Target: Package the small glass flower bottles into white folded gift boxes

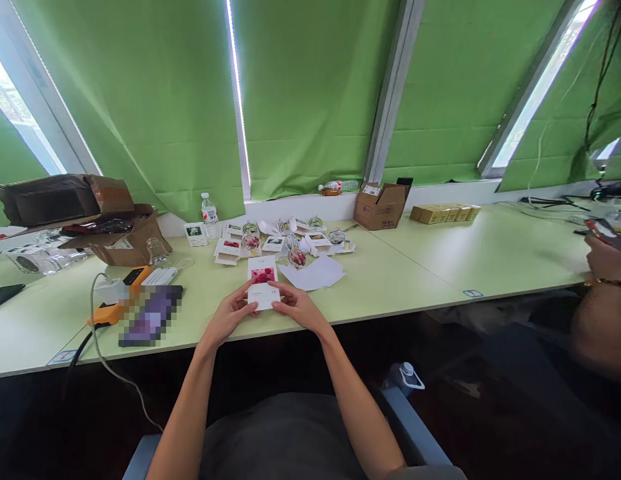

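Note:
Close to the table's front edge, a white folded card with a red flower picture and lines of small print is held upright or tilted; I cannot tell whether it rests on the table. My left hand grips its left side between thumb and fingers. On the opposite side, my right hand pinches its lower right edge. Just behind lie a white sheet of paper and a round clear ornament with red filling. Several more white flower cards and round clear ornaments are grouped further back.
Left on the table are a phone, a power strip and cardboard boxes. A water bottle stands behind. Rightward are an open carton, small yellowish boxes and another person's hand.

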Motion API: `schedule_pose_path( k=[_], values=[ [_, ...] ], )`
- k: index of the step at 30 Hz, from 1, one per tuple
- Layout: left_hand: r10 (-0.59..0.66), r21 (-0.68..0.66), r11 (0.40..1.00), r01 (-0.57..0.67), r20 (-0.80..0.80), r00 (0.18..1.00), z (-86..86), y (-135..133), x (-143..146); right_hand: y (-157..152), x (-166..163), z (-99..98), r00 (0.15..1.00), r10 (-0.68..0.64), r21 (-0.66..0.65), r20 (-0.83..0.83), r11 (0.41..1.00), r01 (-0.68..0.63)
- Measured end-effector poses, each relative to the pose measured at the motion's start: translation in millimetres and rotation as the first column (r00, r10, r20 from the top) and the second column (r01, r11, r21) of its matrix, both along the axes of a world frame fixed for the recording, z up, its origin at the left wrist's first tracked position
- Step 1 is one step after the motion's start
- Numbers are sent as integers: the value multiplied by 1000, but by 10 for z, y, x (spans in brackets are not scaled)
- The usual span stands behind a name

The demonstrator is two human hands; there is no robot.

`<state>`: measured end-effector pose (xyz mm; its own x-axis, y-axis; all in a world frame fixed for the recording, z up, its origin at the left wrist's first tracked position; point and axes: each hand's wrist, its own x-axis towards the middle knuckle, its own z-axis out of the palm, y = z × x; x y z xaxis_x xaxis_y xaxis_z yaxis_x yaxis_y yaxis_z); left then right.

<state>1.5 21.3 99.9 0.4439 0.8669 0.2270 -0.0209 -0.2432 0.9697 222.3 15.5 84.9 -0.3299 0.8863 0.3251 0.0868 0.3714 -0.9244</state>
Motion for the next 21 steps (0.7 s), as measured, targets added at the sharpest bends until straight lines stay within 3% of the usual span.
schedule_pose_path(
  k=[21],
  values=[
    [-18, 11, 1000, 18, 13, 1000, -14, 9, -1, -10, -4, 18, 1000, -8, -4, 11, 1000, 8]
  ],
)
